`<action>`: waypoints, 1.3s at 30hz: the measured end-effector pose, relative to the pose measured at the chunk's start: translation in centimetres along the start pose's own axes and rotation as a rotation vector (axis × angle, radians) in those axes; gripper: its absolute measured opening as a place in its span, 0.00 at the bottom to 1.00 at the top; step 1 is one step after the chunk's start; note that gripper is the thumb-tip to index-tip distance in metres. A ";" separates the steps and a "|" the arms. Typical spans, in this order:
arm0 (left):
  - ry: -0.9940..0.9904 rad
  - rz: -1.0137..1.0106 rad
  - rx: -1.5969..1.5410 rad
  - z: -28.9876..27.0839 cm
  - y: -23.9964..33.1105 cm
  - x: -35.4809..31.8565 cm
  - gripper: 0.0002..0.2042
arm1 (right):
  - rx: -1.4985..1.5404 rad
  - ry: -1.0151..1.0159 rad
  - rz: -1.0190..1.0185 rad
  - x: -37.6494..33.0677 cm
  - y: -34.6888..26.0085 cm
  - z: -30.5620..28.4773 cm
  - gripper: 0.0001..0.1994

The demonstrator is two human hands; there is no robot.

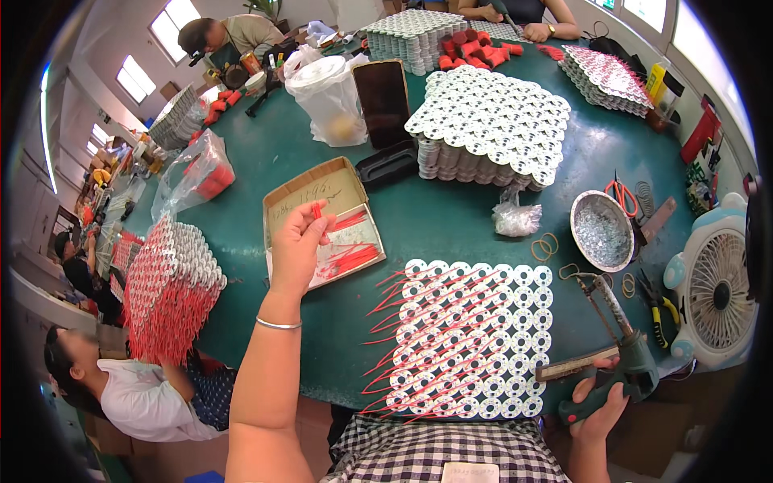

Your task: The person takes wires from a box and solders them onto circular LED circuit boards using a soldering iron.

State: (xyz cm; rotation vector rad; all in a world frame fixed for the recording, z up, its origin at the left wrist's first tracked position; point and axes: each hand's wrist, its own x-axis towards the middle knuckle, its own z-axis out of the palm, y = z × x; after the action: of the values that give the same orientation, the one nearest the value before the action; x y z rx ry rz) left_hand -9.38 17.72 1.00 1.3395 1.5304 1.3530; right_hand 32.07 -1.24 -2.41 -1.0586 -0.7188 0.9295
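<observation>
My left hand [298,241] is raised over a shallow cardboard box [290,197] and pinches a short red wire [317,211] between thumb and fingers. More red wires [350,256] lie in the box. My right hand [600,406] grips the green handle of a soldering iron [624,346] at the table's near right edge, tip pointing away. Between my hands lies a white panel of round circuit boards [475,338] with red wires attached, their ends sticking out to the left.
Stacks of white round-board panels [491,121] stand mid-table and farther back. A metal bowl [600,229], red scissors [622,193], pliers [656,302] and a small white fan [713,286] sit on the right. A wired stack [173,290] stands left. Other people work around the green table [435,217].
</observation>
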 end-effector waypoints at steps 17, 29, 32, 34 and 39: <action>-0.009 -0.126 -0.155 -0.7 -1.1 0.1 0.11 | 0.040 -0.026 -0.004 -0.3 -0.2 0.0 0.22; -1.171 -0.875 -0.155 10.7 7.3 -16.6 0.11 | 0.188 -0.358 0.366 -1.8 -2.8 1.1 0.30; -1.183 -0.930 -0.273 12.4 7.7 -17.3 0.10 | 0.110 -0.593 0.538 -1.6 -4.0 2.3 0.31; -1.156 -0.891 -0.350 12.6 7.6 -17.5 0.10 | 0.081 -0.628 0.567 -2.2 -2.7 1.9 0.27; -1.130 -0.862 -0.289 12.7 7.4 -18.0 0.11 | 0.104 -0.610 0.448 -3.4 -0.3 2.0 0.26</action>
State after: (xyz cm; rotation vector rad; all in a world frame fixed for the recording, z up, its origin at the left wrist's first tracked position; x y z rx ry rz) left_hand 8.58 3.14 2.91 0.7991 0.8433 0.1394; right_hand 28.99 -3.52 -1.70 -0.8554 -0.9330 1.6991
